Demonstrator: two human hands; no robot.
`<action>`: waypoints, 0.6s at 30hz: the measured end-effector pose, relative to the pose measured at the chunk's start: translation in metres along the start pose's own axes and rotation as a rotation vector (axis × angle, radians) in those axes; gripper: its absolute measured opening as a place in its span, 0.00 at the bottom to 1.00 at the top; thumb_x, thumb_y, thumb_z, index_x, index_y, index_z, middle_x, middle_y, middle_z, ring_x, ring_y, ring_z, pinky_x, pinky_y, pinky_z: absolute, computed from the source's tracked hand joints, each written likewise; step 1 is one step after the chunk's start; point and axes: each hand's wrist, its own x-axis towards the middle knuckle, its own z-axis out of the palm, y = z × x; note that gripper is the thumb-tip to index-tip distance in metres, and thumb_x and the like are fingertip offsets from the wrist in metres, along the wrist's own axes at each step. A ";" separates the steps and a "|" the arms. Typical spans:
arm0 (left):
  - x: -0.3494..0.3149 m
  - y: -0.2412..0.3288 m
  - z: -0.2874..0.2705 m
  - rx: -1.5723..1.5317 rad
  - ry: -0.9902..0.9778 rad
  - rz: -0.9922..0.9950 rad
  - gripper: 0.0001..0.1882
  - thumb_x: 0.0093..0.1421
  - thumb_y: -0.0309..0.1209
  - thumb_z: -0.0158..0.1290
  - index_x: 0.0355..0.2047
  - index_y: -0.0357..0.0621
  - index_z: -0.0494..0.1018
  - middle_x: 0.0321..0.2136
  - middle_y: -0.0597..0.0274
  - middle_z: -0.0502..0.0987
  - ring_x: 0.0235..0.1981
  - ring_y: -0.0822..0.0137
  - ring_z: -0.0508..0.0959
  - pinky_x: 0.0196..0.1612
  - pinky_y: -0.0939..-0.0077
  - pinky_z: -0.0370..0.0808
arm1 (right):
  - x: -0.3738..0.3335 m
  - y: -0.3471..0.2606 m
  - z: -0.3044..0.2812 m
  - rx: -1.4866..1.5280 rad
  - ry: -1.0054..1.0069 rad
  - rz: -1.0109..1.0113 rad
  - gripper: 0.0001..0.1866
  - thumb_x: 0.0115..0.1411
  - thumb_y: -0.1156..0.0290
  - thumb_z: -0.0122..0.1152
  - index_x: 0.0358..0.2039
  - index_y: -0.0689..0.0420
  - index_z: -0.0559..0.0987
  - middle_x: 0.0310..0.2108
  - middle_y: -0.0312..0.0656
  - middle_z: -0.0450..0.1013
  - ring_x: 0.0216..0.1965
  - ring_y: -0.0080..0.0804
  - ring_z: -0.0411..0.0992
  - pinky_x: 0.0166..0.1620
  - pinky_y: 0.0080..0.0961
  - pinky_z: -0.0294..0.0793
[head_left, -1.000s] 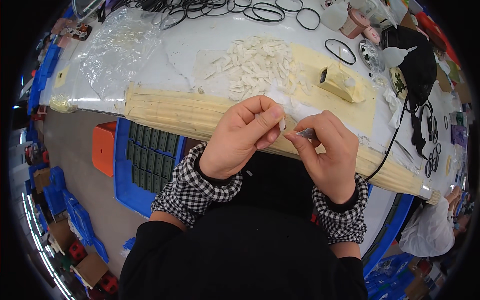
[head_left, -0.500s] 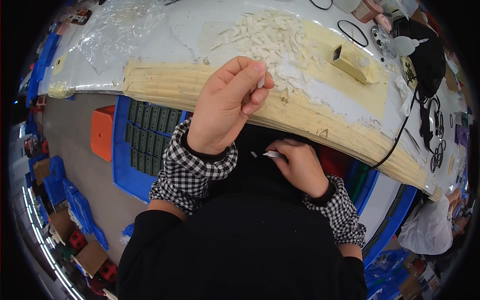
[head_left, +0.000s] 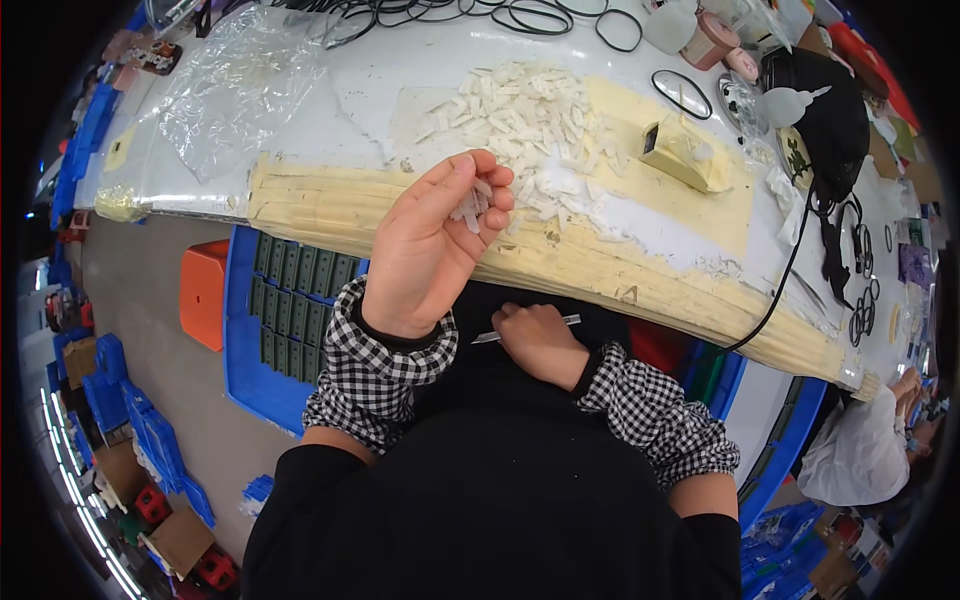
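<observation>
My left hand (head_left: 415, 250) is raised over the bench's near edge, palm turned up. Its fingers curl loosely around several small whitish plastic pieces (head_left: 468, 210). Lower down, against my dark lap, my right hand (head_left: 545, 342) is closed around a slim craft knife (head_left: 487, 338). The knife's pointed end sticks out to the left, and its other end shows past the knuckles on the right. Just beyond my left hand, a heap of similar whitish strips (head_left: 520, 110) lies on the white bench (head_left: 365, 100).
Yellowish padding (head_left: 320, 200) covers the bench edge. A yellow block-shaped holder (head_left: 685, 160), black rings (head_left: 683, 93) and a clear plastic bag (head_left: 235, 100) lie on top. Below left stand a blue crate (head_left: 240, 340) of dark green parts and an orange stool (head_left: 203, 295).
My left hand has loosened from a pinch into a cupped curl, showing the pieces inside. The right hand has turned, so the knife now lies crosswise. More of the bench's far side shows.
</observation>
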 end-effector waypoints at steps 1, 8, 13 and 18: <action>0.002 0.000 -0.001 -0.003 -0.006 0.003 0.12 0.67 0.32 0.43 0.42 0.35 0.69 0.36 0.59 0.73 0.35 0.72 0.73 0.37 0.82 0.72 | 0.000 0.001 0.000 0.015 0.013 -0.001 0.06 0.50 0.78 0.53 0.28 0.64 0.76 0.26 0.49 0.73 0.26 0.44 0.75 0.29 0.35 0.75; 0.002 0.003 0.003 0.100 -0.114 -0.014 0.11 0.66 0.32 0.46 0.40 0.36 0.70 0.33 0.63 0.72 0.30 0.77 0.70 0.31 0.86 0.66 | -0.027 -0.014 -0.086 0.493 0.141 0.008 0.07 0.51 0.74 0.63 0.32 0.58 0.78 0.28 0.44 0.73 0.30 0.41 0.74 0.32 0.32 0.73; -0.006 -0.006 0.017 0.302 -0.183 -0.157 0.13 0.67 0.36 0.44 0.39 0.37 0.70 0.30 0.66 0.71 0.25 0.80 0.63 0.26 0.88 0.59 | -0.048 -0.026 -0.178 0.746 0.624 0.171 0.05 0.49 0.77 0.68 0.27 0.58 0.78 0.23 0.33 0.73 0.18 0.16 0.63 0.23 0.15 0.60; 0.000 -0.017 0.029 0.228 -0.339 -0.260 0.14 0.65 0.38 0.48 0.39 0.37 0.71 0.28 0.67 0.71 0.22 0.82 0.62 0.26 0.89 0.58 | -0.035 -0.006 -0.189 1.049 0.721 0.258 0.05 0.52 0.75 0.67 0.26 0.59 0.78 0.21 0.25 0.71 0.17 0.07 0.52 0.21 0.09 0.49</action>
